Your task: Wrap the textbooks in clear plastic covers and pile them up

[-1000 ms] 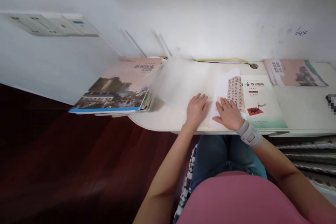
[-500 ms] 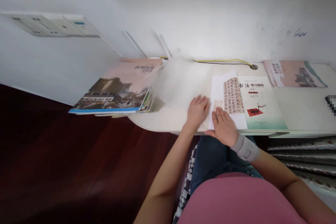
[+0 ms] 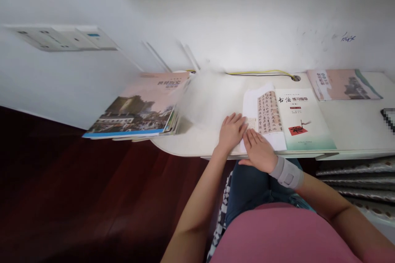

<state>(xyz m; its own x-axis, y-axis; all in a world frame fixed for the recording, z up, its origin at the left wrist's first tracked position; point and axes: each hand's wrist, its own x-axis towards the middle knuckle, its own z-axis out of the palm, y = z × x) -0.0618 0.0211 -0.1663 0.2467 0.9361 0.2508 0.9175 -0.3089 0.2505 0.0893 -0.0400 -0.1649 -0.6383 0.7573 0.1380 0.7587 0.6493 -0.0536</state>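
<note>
A calligraphy workbook [image 3: 308, 121] lies on the white desk near its front edge, its pale cover carrying a red square picture. The workbook's folded-out white flap [image 3: 249, 104], with a printed strip of handwritten characters, spreads to the left. My right hand [image 3: 259, 150], wearing a grey wrist brace, rests flat on the lower part of that flap, fingers stretched. Beside it my left hand [image 3: 232, 132] lies palm down at the flap's left edge, fingers extended and holding nothing. The fingertips of both hands are close together.
A stack of history books [image 3: 135, 111] sits at the desk's left end, jutting over the edge. Another pink book [image 3: 344, 85] lies at the back right. A yellow cable [image 3: 262, 72] runs along the wall to a desk hole. A dark object [image 3: 389, 120] is at the far right.
My right hand has slid slightly left over the flap, closer to my left hand. The workbook and flap appear shifted a little left as the view moved slightly.
</note>
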